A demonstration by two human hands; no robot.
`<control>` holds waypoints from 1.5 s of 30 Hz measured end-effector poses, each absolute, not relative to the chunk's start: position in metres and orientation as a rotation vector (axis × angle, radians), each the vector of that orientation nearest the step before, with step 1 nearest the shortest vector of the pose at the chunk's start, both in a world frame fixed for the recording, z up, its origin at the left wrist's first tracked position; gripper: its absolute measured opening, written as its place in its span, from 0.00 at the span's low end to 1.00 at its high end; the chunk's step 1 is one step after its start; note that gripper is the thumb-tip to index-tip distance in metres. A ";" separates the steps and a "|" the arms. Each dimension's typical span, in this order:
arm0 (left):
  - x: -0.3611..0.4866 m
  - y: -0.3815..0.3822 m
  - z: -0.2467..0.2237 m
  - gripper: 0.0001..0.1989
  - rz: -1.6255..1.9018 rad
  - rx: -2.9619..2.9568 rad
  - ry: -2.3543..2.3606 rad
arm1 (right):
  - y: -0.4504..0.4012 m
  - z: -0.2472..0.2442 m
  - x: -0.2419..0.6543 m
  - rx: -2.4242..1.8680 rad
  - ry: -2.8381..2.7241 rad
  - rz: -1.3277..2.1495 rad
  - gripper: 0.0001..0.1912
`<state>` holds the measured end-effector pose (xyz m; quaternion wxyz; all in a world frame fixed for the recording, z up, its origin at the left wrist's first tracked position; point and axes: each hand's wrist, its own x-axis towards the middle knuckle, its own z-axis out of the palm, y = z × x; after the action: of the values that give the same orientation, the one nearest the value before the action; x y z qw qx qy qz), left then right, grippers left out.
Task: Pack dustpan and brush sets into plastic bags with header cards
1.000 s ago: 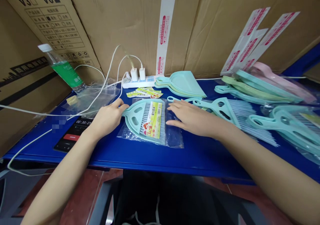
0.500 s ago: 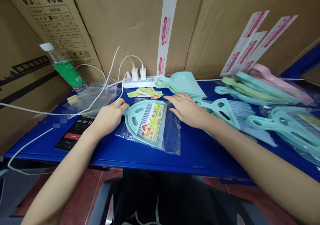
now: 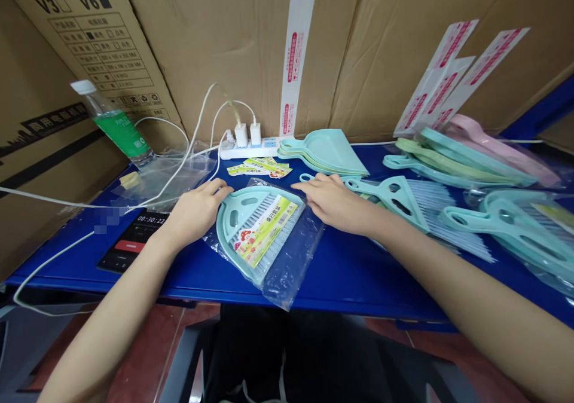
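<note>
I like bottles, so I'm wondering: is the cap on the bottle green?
No, the cap on the bottle is white, and the green part is the label around its middle.

The one camera sat on the person's head at the near side of the table (image 3: 354, 277), facing forward and steeply down over its top. It looked from close by, with the left hand (image 3: 200, 208) and right hand (image 3: 334, 202) over the table in the middle of the view. Its wide frame also took in the lap (image 3: 287, 355) below the table's near edge and the cardboard (image 3: 242, 38) behind its far edge.
</note>
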<state>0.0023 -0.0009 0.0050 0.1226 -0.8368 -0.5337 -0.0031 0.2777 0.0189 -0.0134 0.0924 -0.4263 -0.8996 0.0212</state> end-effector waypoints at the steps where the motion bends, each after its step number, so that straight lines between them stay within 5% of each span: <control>1: 0.002 -0.001 0.005 0.21 -0.036 -2.454 -1.555 | 0.018 -0.013 0.279 -1.252 -2.682 0.067 0.28; 13: 0.000 0.001 0.001 0.19 -0.196 -2.557 -1.477 | -0.002 0.006 0.285 -1.294 -2.844 0.210 0.37; 22: 0.001 0.001 0.004 0.21 -0.125 -2.389 -1.525 | 0.000 0.005 0.289 -1.158 -2.816 0.224 0.27; 45: 0.001 0.003 0.002 0.19 -0.001 -2.462 -1.447 | -0.011 0.005 0.272 -1.208 -2.844 -0.171 0.22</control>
<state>0.0011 0.0033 0.0017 0.1427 -0.8533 -0.5015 -0.0004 0.2717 -0.0106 0.0046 0.0236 -0.3903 -0.9187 -0.0553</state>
